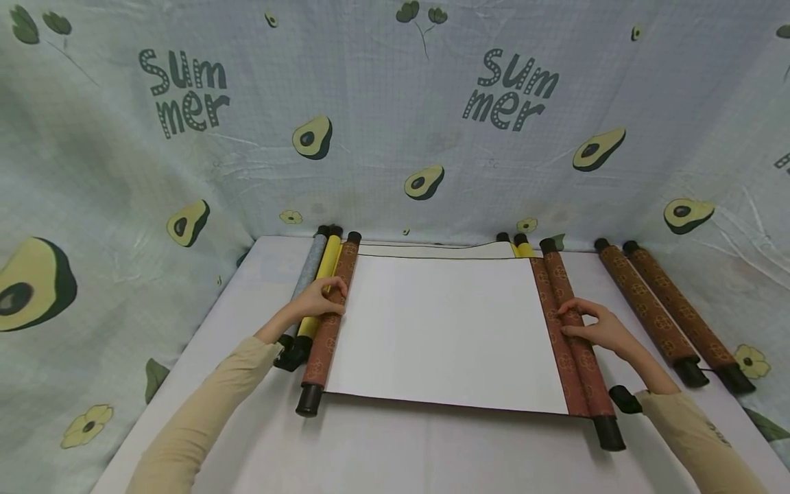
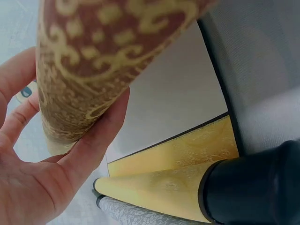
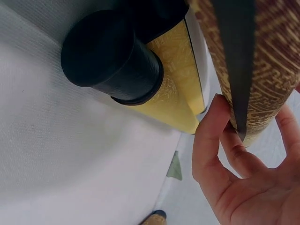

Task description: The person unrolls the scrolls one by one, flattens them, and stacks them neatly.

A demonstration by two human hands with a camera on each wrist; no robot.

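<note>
Scroll (image 1: 441, 329) with reddish-brown patterned rollers lies spread between the two hands, its white sheet running from one side to the other. The hands are well apart, each clamped on one end of it. The left hand (image 1: 324, 296) grips the left roller (image 1: 324, 353) around its middle, fingers over the far side and thumb on the near side. The right hand (image 1: 595, 327) pinches the right roller (image 1: 589, 377) between thumb and fingers, also near mid-length; a reddish-brown patterned strip of the scroll shows just inside that roller. In the right wrist view, a dark band runs along the gripped roller above the fingers. Black knobs cap the rollers, and the near edge of the sheet casts a shadow on the white tabletop (image 1: 395, 456).

Just outside the left roller, partly behind the left hand and forearm, lie a yellow scroll (image 1: 307, 327) and, beyond it, a grey patterned scroll (image 1: 311, 266). The yellow one's other end shows past the far edge of the white sheet, beside the right roller's top. To the right of the right hand, two brown patterned scrolls (image 1: 648, 302) lie side by side, apart from the held one. Beige sleeves (image 1: 212, 391) cover both forearms. Behind hangs an avocado-print cloth (image 1: 370, 82) lettered "summer".
</note>
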